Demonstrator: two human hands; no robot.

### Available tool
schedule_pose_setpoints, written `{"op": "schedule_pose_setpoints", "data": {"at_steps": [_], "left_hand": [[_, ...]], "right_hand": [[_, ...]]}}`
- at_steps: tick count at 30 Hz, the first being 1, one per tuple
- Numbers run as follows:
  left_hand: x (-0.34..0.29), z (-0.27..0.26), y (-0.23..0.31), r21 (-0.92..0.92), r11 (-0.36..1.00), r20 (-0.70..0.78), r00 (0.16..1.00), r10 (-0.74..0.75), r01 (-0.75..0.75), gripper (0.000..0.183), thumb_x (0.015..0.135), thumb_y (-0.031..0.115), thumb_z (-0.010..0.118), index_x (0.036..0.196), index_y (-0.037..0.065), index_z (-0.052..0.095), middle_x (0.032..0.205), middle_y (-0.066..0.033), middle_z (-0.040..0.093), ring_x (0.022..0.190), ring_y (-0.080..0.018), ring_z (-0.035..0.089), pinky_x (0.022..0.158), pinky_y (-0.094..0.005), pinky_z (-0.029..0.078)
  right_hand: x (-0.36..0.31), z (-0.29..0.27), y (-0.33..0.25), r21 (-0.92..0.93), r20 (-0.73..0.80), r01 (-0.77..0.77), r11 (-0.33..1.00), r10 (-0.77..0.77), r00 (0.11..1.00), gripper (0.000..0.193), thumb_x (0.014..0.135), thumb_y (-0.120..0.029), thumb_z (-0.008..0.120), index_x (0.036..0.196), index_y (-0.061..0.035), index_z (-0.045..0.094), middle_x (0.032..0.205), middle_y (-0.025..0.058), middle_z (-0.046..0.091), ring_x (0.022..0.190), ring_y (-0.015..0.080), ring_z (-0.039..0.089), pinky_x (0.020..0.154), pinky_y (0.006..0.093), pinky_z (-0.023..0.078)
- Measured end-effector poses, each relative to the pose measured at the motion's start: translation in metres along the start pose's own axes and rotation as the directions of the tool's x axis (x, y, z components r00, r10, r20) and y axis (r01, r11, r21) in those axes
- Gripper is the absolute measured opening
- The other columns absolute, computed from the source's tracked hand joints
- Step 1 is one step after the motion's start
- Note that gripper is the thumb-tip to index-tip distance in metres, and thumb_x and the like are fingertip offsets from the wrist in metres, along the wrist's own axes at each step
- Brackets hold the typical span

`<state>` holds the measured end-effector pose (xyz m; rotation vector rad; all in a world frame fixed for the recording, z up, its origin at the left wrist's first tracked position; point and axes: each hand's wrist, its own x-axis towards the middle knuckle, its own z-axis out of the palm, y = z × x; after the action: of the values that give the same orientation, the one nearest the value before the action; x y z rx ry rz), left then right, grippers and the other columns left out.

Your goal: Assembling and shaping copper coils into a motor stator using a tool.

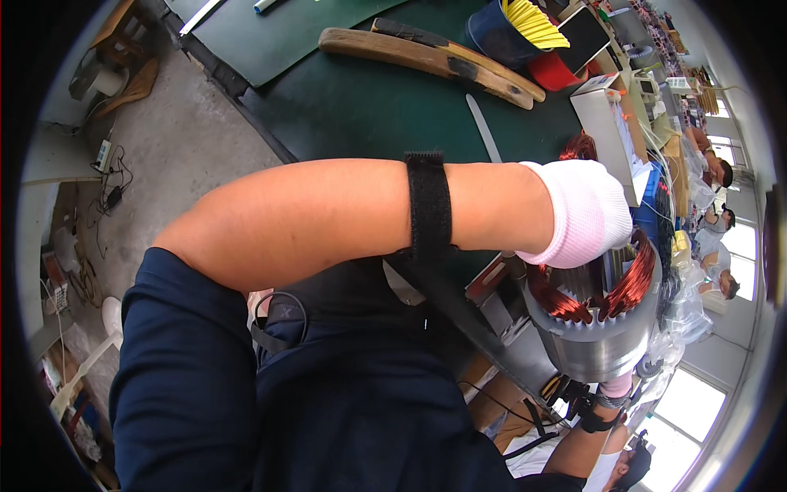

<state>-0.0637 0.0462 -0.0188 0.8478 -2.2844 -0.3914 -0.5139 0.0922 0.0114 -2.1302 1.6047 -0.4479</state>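
A steel motor stator with slotted teeth stands at the right, and red-brown copper windings arch up from its top. My left forearm, banded with a black strap, reaches across to it. My left hand, in a white and pink knitted glove, is over the far side of the stator's opening; its fingers are hidden behind the back of the hand. At the stator's lower outer side is my right hand, also gloved in pink. Most of it is hidden by the stator, fingers included.
On the dark green table lie worn wooden bars and a flat grey strip. Beyond are a blue bucket of yellow sticks, a red container, a copper coil and an open carton. Several people sit at the far right.
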Motion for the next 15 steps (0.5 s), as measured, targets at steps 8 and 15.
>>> {"op": "schedule_pose_setpoints", "data": {"at_steps": [8, 15], "left_hand": [[-0.005, 0.001, 0.007, 0.160, 0.986, 0.161, 0.987, 0.018, -0.044, 0.017, 0.082, 0.012, 0.077, 0.098, 0.008, 0.082, 0.094, -0.0111, 0.080, 0.092, -0.0328, 0.079, 0.082, -0.0419, 0.061], [-0.010, 0.021, 0.008, 0.216, 0.976, -0.075, 0.997, -0.022, 0.038, 0.011, 0.082, 0.017, 0.072, 0.078, 0.012, 0.081, 0.078, -0.0051, 0.075, 0.083, -0.0265, 0.076, 0.075, -0.0387, 0.055]], "right_hand": [[-0.013, 0.011, 0.004, -0.033, -0.037, 0.003, 0.999, -0.004, 0.999, 0.061, 0.103, -0.021, 0.067, 0.158, -0.0060, 0.044, 0.156, 0.0122, 0.055, 0.140, 0.0274, 0.056, 0.119, 0.0424, 0.043], [-0.020, 0.049, -0.019, -0.064, -0.059, 0.005, 0.998, -0.008, 0.998, 0.062, 0.104, -0.021, 0.067, 0.159, -0.0058, 0.043, 0.156, 0.0122, 0.055, 0.141, 0.0272, 0.055, 0.120, 0.0424, 0.043]]}}
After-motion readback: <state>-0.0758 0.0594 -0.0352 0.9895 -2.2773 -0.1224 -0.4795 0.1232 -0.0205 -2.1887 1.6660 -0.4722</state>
